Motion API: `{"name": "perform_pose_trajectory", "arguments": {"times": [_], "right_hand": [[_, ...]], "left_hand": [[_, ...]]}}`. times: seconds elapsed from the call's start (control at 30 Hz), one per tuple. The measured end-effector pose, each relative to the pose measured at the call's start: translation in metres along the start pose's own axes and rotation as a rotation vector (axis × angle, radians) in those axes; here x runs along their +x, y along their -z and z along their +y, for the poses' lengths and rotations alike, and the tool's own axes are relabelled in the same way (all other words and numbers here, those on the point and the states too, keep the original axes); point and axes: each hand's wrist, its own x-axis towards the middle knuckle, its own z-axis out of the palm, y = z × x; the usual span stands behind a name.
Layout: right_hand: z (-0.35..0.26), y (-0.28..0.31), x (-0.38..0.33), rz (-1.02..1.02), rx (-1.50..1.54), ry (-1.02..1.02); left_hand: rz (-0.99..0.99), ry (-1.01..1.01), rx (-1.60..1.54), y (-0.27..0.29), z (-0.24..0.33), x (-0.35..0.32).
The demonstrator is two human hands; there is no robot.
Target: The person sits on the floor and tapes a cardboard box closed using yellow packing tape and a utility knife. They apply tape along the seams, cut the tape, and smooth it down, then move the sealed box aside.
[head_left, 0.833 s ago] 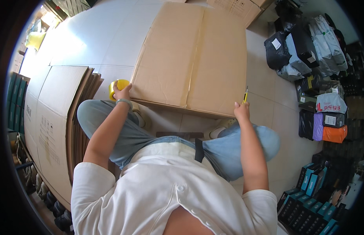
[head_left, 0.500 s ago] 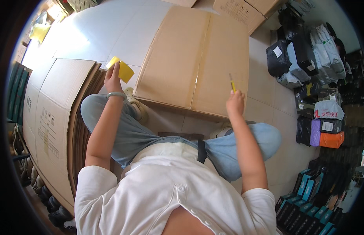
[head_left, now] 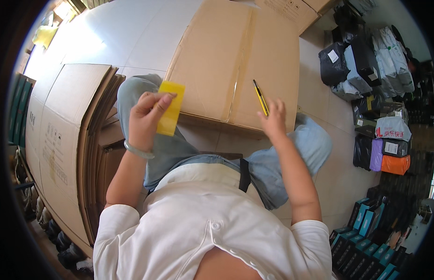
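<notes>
My left hand (head_left: 151, 107) pinches a flat-looking, shiny yellow rectangular piece (head_left: 169, 122) between thumb and fingers, above my left knee beside the box's near left corner. Its exact kind does not show clearly. Over the near right part of a large closed cardboard box (head_left: 210, 60), the fingers of my right hand (head_left: 274, 119) are spread and slightly blurred. A yellow and black utility knife (head_left: 260, 97) points up and left, its lower end at the gap between thumb and fingers. Clear tape (head_left: 238, 79) runs down the box's middle seam.
Folded cardboard sheets (head_left: 63, 116) stand at my left. More cartons (head_left: 291, 11) are beyond the box. Wrapped parcels (head_left: 332, 63) pile up on the right, with an orange parcel (head_left: 395, 164) among them. Black and teal boxes (head_left: 366, 224) stand at the lower right.
My left hand has come nearer and to the right with the yellow piece, which is turned upright. My right hand has moved slightly left and its fingers have spread around the knife's end.
</notes>
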Motion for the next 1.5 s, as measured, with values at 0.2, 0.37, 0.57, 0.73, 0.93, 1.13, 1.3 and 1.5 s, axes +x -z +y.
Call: {"name": "perform_pose_trajectory", "arguments": {"times": [0.2,0.37,0.57,0.73,0.93,1.13,1.3,1.5], "right_hand": [[-0.047,-0.013,-0.021,-0.245,0.169,0.241],[-0.049,-0.033,-0.013,-0.236,0.174,0.255],[-0.054,-0.048,-0.004,-0.199,0.222,0.264],[-0.056,-0.052,0.004,-0.216,0.123,0.359],[-0.049,-0.062,0.003,-0.174,-0.009,0.471],[-0.048,-0.068,0.007,-0.139,-0.088,0.531],[-0.044,-0.072,0.007,-0.126,-0.126,0.559],[-0.046,-0.085,-0.006,-0.032,-0.148,0.53]], "left_hand": [[-0.17,0.019,0.011,-0.015,0.005,-0.013],[-0.25,0.083,0.028,-0.027,-0.001,-0.015],[-0.303,0.112,0.125,-0.032,-0.016,-0.017],[-0.357,0.145,0.097,-0.04,-0.019,-0.021],[-0.388,0.167,0.082,-0.045,-0.028,-0.027],[-0.385,0.146,0.101,-0.046,-0.034,-0.032],[-0.398,0.148,0.106,-0.049,-0.038,-0.035],[-0.382,0.141,0.13,-0.053,-0.046,-0.034]]}}
